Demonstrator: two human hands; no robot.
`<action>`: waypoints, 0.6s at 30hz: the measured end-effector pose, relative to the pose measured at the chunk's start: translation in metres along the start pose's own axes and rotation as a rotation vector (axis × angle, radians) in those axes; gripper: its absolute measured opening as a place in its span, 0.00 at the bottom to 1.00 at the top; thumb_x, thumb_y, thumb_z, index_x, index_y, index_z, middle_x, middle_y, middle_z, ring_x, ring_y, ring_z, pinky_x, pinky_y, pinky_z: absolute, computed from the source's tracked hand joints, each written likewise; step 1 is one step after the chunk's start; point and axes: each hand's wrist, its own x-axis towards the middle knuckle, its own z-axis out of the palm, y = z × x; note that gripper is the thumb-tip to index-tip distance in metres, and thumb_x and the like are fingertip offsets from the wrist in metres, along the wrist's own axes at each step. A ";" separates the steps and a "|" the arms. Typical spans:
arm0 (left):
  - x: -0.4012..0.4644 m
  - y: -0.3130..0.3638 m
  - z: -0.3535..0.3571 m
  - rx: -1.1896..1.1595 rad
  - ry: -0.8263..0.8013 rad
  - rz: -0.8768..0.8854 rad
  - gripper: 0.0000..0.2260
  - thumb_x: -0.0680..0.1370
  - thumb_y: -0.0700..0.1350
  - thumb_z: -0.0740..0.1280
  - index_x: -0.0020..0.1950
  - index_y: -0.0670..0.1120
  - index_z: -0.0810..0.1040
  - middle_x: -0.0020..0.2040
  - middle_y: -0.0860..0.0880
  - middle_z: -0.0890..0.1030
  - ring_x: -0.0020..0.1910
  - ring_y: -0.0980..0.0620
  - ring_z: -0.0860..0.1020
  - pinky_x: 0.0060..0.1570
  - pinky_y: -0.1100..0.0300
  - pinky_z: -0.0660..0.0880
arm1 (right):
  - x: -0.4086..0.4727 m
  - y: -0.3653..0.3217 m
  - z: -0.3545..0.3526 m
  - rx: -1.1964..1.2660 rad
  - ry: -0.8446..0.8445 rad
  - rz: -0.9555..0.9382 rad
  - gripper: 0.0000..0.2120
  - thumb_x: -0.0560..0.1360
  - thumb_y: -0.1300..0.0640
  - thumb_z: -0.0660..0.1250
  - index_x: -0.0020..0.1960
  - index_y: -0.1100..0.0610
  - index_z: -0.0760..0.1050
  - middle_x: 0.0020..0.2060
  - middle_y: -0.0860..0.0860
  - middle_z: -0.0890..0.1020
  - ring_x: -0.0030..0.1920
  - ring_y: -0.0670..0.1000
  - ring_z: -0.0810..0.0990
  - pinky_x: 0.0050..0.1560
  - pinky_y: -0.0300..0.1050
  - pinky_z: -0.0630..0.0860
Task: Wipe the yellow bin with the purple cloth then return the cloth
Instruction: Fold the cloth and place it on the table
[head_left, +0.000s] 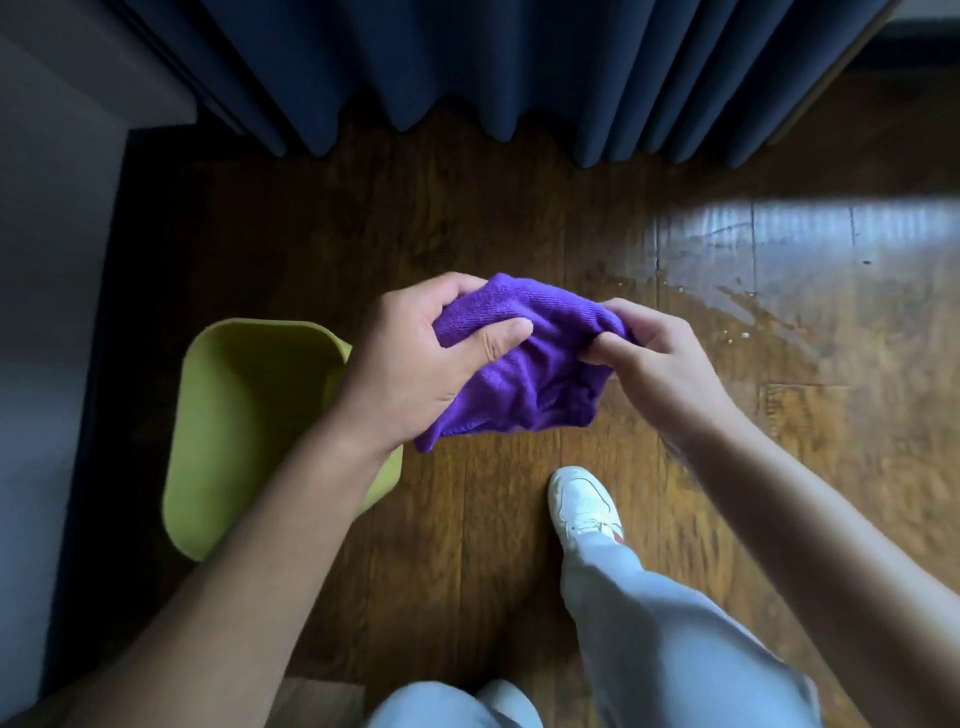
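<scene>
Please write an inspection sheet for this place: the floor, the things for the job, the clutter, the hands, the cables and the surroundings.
Surface: wooden floor, with a bright patch of light at the right.
Job's things: yellow bin stands on the floor at the left, open; purple cloth is bunched, held in the air, not touching the bin.
Clutter: nothing seen.
Hands: left hand grips the cloth; right hand pinches its other end.
Cables: nothing seen.
Surroundings: dark blue curtain ahead; white shoe on the floor.
</scene>
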 end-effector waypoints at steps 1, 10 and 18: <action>-0.002 0.013 -0.008 0.035 -0.008 0.005 0.13 0.75 0.49 0.76 0.58 0.48 0.83 0.47 0.55 0.86 0.46 0.58 0.85 0.46 0.58 0.82 | -0.007 -0.015 -0.003 -0.004 0.012 -0.006 0.09 0.69 0.61 0.67 0.46 0.54 0.84 0.38 0.47 0.83 0.41 0.45 0.79 0.47 0.47 0.74; -0.022 0.174 -0.076 0.255 -0.013 0.191 0.11 0.75 0.45 0.76 0.57 0.48 0.83 0.49 0.52 0.82 0.48 0.52 0.80 0.48 0.53 0.79 | -0.083 -0.181 -0.047 -0.127 0.073 -0.156 0.20 0.76 0.67 0.64 0.52 0.44 0.85 0.47 0.43 0.88 0.50 0.43 0.84 0.54 0.44 0.78; -0.036 0.356 -0.135 0.305 0.074 0.319 0.11 0.74 0.48 0.78 0.46 0.52 0.75 0.44 0.55 0.75 0.44 0.51 0.76 0.45 0.62 0.72 | -0.159 -0.365 -0.102 -0.212 0.093 -0.346 0.18 0.77 0.65 0.66 0.57 0.46 0.84 0.48 0.43 0.88 0.50 0.42 0.84 0.53 0.37 0.78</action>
